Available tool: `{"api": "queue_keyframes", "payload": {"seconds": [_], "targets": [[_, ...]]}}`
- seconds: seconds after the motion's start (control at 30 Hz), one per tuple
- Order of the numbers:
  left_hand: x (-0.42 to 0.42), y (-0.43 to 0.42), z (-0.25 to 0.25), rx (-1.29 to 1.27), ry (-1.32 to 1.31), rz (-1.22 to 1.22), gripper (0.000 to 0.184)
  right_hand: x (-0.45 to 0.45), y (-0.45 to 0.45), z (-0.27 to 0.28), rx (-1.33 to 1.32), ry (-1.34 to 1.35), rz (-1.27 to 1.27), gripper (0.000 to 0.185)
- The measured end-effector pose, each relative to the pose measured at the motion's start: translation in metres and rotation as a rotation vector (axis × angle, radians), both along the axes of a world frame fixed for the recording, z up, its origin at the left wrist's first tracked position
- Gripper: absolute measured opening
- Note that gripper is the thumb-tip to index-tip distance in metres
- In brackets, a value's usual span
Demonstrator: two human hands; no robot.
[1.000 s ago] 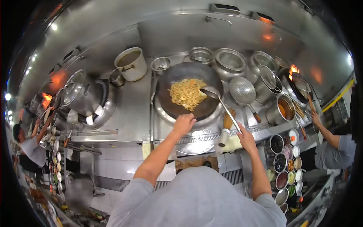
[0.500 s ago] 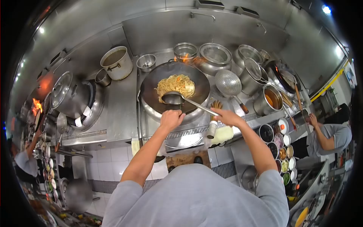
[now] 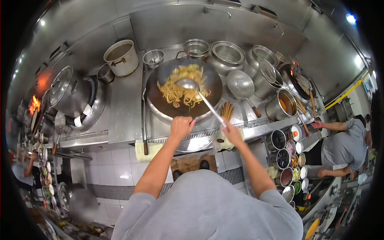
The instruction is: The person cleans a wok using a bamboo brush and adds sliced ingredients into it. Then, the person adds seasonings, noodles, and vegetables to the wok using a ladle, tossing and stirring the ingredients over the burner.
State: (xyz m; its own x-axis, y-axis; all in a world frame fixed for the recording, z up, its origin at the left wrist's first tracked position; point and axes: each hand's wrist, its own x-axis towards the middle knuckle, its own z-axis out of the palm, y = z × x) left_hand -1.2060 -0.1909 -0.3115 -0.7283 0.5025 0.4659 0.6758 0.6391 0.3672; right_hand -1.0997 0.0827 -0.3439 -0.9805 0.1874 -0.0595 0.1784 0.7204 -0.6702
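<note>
Noodles with pale pieces are spread through the large dark wok, blurred by motion on the far side. My left hand is closed at the wok's near edge; the exact part under its fingers is hidden. My right hand grips the long handle of a metal ladle, whose bowl is over the noodles. Beside my right hand stands a bundle of thin brown sticks, partly covered by the handle.
A perforated skimmer lies right of the wok. Metal pots line the back, and a tall stockpot stands at left. Ingredient tubs fill the right side. A co-worker stands at far right; flames rise at far left.
The noodles have spread from one heap across the wok and towards its far side. The ladle's bowl has moved up and away from me. The co-worker's arms at right have shifted.
</note>
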Motion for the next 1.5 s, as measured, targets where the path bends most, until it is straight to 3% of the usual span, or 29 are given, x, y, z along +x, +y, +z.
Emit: {"api": "queue_keyframes", "payload": {"seconds": [0.03, 0.13, 0.17, 0.2, 0.27, 0.33, 0.4, 1.5], "targets": [[-0.011, 0.006, -0.003, -0.002, -0.046, 0.027, 0.03, 0.007, -0.01, -0.023, 0.036, -0.031, -0.017, 0.058], [-0.036, 0.006, -0.013, -0.017, -0.048, 0.014, 0.03, 0.012, -0.034, -0.066, 0.025, 0.385, -0.024, 0.058], [-0.033, 0.003, -0.005, -0.131, -0.173, 0.0, 0.022, 0.013, -0.042, -0.058, 0.02, 0.238, -0.064, 0.059], [-0.025, 0.0, -0.012, -0.048, -0.104, 0.008, 0.018, 0.018, -0.047, -0.047, 0.01, 0.09, -0.106, 0.059], [-0.005, -0.003, -0.022, 0.027, -0.016, -0.008, 0.023, 0.023, -0.049, -0.045, 0.016, 0.08, -0.128, 0.059], [0.013, -0.001, -0.021, 0.096, 0.096, 0.073, 0.044, 0.022, -0.048, -0.035, 0.026, 0.065, -0.152, 0.058], [0.012, 0.001, -0.025, 0.111, 0.04, 0.071, 0.049, 0.027, -0.043, -0.023, 0.061, -0.02, -0.12, 0.057], [0.02, -0.022, -0.026, 0.059, -0.091, 0.02, 0.072, 0.025, -0.042, -0.001, 0.01, -0.15, -0.1, 0.056]]}}
